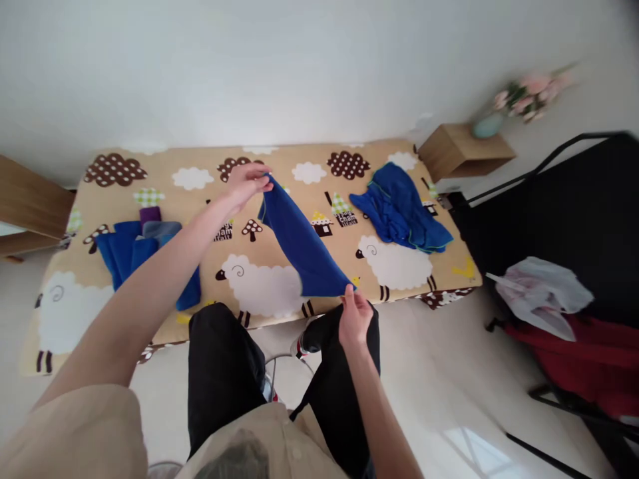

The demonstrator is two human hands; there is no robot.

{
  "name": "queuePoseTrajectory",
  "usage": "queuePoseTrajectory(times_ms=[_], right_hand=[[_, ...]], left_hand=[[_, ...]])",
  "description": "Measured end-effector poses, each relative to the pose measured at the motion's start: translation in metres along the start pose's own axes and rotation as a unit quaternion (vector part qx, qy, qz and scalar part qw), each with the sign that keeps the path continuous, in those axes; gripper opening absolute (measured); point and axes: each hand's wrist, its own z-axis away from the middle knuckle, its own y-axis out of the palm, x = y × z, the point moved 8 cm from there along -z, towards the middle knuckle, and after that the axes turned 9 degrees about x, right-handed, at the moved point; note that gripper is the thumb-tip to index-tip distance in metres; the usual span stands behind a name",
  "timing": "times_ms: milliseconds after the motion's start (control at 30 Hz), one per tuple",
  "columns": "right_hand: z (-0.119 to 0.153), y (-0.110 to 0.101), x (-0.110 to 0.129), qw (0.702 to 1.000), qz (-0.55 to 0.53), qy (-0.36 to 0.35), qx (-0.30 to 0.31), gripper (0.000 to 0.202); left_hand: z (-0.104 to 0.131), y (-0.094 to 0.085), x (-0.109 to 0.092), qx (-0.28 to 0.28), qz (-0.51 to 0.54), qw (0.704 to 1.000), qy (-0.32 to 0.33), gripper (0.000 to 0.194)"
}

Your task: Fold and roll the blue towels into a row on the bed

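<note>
A blue cloth (304, 243) with a thin yellowish edge is stretched at a slant between my two hands, above the patterned bed cover. My left hand (249, 185) pinches its upper left corner, out over the middle of the bed. Near my knee, my right hand (355, 316) pinches the lower right corner at the bed's front edge. Part of the cloth hangs behind the upper corner. A crumpled heap of blue cloths (399, 209) lies on the right. On the left are folded blue cloths (124, 249), partly hidden by my left forearm, with a small purple one (150, 214) behind.
The bed (294, 156) stands against a white wall. To its right are a wooden wall box (464, 150) with a flower vase (488, 125), and a black-framed rack holding a white plastic bag (544, 293) and red fabric (584, 359). Wooden furniture (34, 199) stands at left.
</note>
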Motion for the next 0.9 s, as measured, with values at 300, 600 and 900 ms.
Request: queuePoseTrajectory(times_ms=[300,600,900], right_hand=[[0.012,0.003,0.206,0.946,0.060,-0.317,-0.032,0.048],[0.059,0.024,0.308,0.901,0.096,-0.420,0.050,0.045],[0.068,0.018,0.304,0.942,0.126,-0.259,0.170,0.052]], left_hand=[[0.158,-0.089,-0.128,-0.092,-0.076,0.985,0.123,0.019],[0.242,-0.137,-0.158,-0.134,-0.033,0.987,0.081,0.021],[0.279,-0.142,-0.135,-0.084,0.084,0.993,0.016,0.018]])
